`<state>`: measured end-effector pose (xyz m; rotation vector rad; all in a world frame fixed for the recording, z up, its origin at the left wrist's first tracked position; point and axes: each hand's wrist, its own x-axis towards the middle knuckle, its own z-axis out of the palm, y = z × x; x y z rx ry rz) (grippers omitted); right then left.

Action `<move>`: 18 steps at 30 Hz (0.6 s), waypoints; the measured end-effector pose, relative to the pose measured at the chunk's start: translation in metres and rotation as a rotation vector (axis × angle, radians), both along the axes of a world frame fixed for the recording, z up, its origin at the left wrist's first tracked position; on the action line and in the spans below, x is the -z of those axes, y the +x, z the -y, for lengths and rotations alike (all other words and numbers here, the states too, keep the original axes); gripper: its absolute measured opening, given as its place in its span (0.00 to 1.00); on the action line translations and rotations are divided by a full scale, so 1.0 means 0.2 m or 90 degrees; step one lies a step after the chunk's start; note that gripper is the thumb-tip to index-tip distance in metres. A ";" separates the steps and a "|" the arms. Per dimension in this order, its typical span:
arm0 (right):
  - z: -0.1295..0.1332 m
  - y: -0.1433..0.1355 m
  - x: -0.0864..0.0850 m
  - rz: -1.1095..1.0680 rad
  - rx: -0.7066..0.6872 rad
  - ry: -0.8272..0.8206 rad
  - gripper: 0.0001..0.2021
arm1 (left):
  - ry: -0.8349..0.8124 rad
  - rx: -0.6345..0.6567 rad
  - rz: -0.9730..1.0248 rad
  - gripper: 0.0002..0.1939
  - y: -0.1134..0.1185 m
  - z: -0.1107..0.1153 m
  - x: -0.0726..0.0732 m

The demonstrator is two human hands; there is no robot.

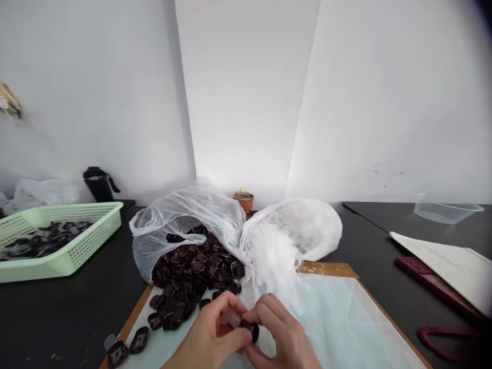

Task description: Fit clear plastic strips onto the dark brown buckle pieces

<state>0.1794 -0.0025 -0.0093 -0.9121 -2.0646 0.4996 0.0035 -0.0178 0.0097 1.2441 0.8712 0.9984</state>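
My left hand (213, 335) and my right hand (279, 333) meet at the lower middle, over a board covered with pale paper (334, 318). Between their fingertips is a small dark piece (251, 329) with a clear plastic bit (232, 316) beside it. Both hands pinch at these. Dark, shiny pieces (196, 266) spill from a clear plastic bag (215, 205) just beyond my left hand. Beyond my right hand, a white bag (315, 225) lies open with thin clear plastic pieces (271, 251) coming out.
A green basket (82, 251) with more dark pieces stands at the left, near a black cup (99, 184). An orange pot (245, 200) is by the wall. At the right are a clear container (448, 211), a white sheet (446, 261) and a maroon item (438, 287).
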 end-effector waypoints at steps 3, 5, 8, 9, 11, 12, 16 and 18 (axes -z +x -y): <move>0.01 -0.01 -0.01 -0.024 -0.030 -0.075 0.08 | 0.002 -0.027 -0.039 0.07 0.01 0.00 -0.03; 0.01 -0.01 -0.02 -0.027 -0.053 -0.193 0.09 | 0.022 -0.035 -0.088 0.05 -0.01 0.01 -0.07; -0.01 0.02 -0.05 -0.037 -0.063 -0.280 0.11 | 0.060 -0.040 -0.217 0.05 -0.11 0.01 -0.18; -0.01 0.03 -0.06 -0.034 -0.049 -0.280 0.08 | 0.078 -0.052 -0.273 0.05 -0.16 0.02 -0.22; -0.04 0.06 -0.08 -0.007 -0.009 -0.261 0.04 | 0.101 -0.087 -0.401 0.06 -0.29 0.02 -0.29; -0.05 0.08 -0.09 0.012 0.012 -0.249 0.05 | 0.116 -0.127 -0.475 0.07 -0.35 0.03 -0.33; -0.08 0.11 -0.11 0.075 0.062 -0.205 0.08 | 0.150 -0.167 -0.764 0.09 -0.56 0.04 -0.40; -0.08 0.11 -0.10 0.103 0.080 -0.175 0.09 | 0.170 -0.193 -0.819 0.06 -0.59 0.05 -0.39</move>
